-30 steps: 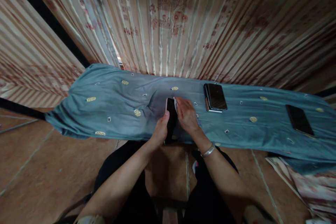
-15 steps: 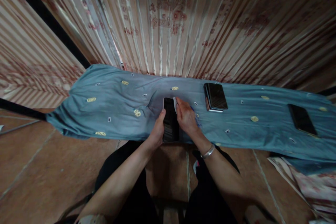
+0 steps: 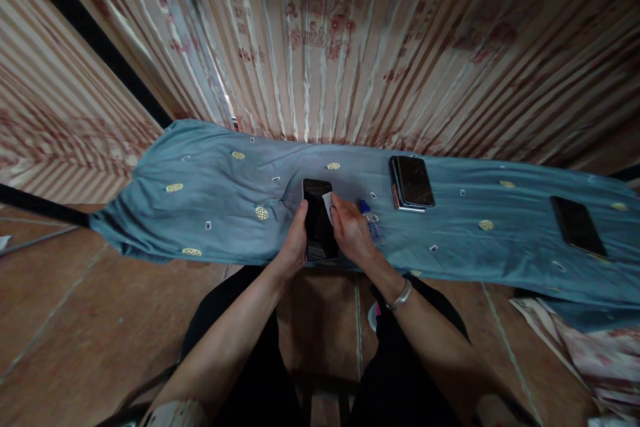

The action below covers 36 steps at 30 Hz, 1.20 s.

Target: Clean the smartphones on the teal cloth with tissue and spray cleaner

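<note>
Left hand (image 3: 295, 240) clasped a phone (image 3: 317, 227), right hand (image 3: 353, 230) pinched a cloth (image 3: 327, 203)
Grip likely steadied it; bottle (image 3: 377, 231) lay right of both hands

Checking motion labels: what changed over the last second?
The held phone turned from a steep tilt to screen-up and shifted slightly left and forward with the left hand. The white wipe in the right hand now overlaps its screen. The blue-capped bottle, mostly hidden earlier, shows beside that hand. Nothing was taken up or let go. The phone stack and the lone phone at right stayed put.
</note>
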Each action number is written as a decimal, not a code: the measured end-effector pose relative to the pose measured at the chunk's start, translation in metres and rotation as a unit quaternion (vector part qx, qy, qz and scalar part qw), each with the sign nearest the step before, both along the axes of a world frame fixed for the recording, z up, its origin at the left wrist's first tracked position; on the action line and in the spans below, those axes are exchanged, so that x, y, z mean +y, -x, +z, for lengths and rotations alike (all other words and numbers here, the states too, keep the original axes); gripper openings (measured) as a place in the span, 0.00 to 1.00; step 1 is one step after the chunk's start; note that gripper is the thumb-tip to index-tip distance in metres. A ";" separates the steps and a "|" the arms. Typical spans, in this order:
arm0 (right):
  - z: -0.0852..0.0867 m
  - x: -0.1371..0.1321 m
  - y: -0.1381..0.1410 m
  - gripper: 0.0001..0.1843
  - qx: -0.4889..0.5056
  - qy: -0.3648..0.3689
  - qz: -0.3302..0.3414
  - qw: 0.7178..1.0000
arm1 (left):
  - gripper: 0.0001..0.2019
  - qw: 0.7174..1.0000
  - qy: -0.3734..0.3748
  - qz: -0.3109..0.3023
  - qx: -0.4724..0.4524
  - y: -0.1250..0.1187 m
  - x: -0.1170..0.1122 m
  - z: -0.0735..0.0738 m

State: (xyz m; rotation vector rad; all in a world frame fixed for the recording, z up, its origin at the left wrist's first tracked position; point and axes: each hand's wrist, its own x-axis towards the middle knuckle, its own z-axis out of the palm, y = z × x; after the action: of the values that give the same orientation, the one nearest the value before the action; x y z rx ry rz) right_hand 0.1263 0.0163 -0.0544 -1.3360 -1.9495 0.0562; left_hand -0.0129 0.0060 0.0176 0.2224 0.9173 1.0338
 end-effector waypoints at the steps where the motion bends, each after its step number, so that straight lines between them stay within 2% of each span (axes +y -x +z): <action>1: 0.000 -0.002 0.001 0.26 -0.002 -0.001 0.003 1.000 | 0.28 1.000 0.000 0.006 -0.001 0.000 0.001 0.001; 7: 0.002 -0.018 0.003 0.25 -0.006 0.009 0.039 0.999 | 0.26 0.999 0.014 0.037 0.023 0.005 0.004 0.009; 12: 0.004 -0.031 0.007 0.26 0.005 -0.002 0.064 0.998 | 0.28 1.000 -0.001 0.016 0.017 0.012 0.011 -0.002; 16: 0.006 -0.041 0.007 0.25 0.015 0.030 0.079 0.996 | 0.27 0.999 -0.006 0.037 0.017 0.016 0.017 -0.011; 20: 0.005 -0.048 0.005 0.26 0.011 0.047 0.097 0.994 | 0.26 0.997 -0.011 0.067 0.030 0.017 0.019 -0.008; 24: 0.002 -0.054 0.005 0.26 -0.016 0.032 0.110 0.993 | 0.28 0.998 -0.018 0.058 0.026 0.020 0.020 0.001; 27: 0.004 -0.057 0.003 0.26 -0.045 0.020 0.115 0.992 | 0.30 0.998 -0.018 0.059 0.012 0.022 0.024 0.001; 32: 0.015 -0.056 -0.008 0.25 -0.094 0.000 0.107 0.990 | 0.33 0.998 -0.013 0.057 -0.025 0.023 0.029 -0.003; 36: 0.023 -0.056 -0.009 0.21 -0.115 -0.035 0.097 0.988 | 0.32 0.998 -0.006 0.049 -0.027 0.021 0.027 -0.001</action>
State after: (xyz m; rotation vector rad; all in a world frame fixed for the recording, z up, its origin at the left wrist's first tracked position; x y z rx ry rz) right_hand 0.1348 -0.0397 -0.0311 -1.1454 -2.2501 -0.0764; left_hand -0.0337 0.0332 0.0170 0.1600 0.8812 1.1297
